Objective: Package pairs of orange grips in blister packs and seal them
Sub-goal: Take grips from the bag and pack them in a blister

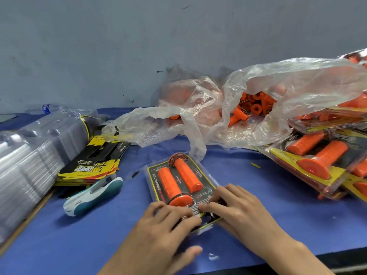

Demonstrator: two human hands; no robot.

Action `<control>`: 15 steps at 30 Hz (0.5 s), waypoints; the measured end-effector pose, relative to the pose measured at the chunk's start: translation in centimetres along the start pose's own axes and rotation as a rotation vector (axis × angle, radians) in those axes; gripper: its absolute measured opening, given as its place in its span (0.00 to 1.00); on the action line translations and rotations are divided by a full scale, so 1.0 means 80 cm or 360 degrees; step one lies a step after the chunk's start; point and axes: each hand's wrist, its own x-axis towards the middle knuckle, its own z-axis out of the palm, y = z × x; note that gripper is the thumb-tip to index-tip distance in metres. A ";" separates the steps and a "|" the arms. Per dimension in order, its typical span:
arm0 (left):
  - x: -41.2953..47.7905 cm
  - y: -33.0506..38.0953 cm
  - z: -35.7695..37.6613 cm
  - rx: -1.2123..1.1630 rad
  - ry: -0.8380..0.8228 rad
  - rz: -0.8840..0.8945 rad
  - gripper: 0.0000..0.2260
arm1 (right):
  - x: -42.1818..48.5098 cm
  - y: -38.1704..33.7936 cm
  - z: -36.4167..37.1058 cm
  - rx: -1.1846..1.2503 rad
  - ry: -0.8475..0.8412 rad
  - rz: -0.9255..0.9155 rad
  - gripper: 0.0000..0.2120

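**tinker_joe:** What's sitting in what on your feed? And what are the hands up to?

**me:** Watching remotely here. The blister pack point(153, 185) lies flat on the blue table point(258, 195), dead centre and close to the camera. Inside it are two orange grips point(168, 185), side by side on a black and yellow card. The left one has its flange toward the hands, the right one has its flange at the far end. The left hand point(166, 225) has its fingers laid over the near end of the pack, pressing down. Its thumb hangs loose off to the side and grips nothing. The right hand point(236, 207) presses from the other side with its fingertips on the white label. Can't see its thumb.

**tinker_joe:** And the other containers?

**me:** Bags and piles mostly, lol. At the back there's a clear plastic bag point(297, 80) gaping open, with loose grips point(256, 104) piled inside. A second bag point(188, 96) beside it shows orange through the film, but I can't make out shapes. On the right edge, finished packs point(317, 155) are heaped up, and the ones I can see into hold orange grips. On the left there's a stack of empty clear shells point(29, 155), then a pile of printed cards point(93, 163). A white and teal tool point(93, 193) lies just beside the cards.
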 end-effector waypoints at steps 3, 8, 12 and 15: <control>0.002 -0.001 0.003 0.0013 0.0013 0.0022 0.05 | -0.003 -0.004 0.004 0.0031 0.0077 -0.0082 0.12; -0.025 -0.034 -0.014 -0.0226 -0.0025 0.0079 0.02 | -0.015 0.001 0.006 0.0083 0.0119 -0.0160 0.06; -0.056 -0.057 -0.018 0.0124 -0.0235 0.0329 0.10 | -0.013 0.004 0.006 0.0109 0.0118 -0.0171 0.05; -0.067 -0.074 -0.021 0.0262 -0.0100 0.0171 0.17 | -0.008 0.002 0.010 0.0134 0.0168 -0.0177 0.02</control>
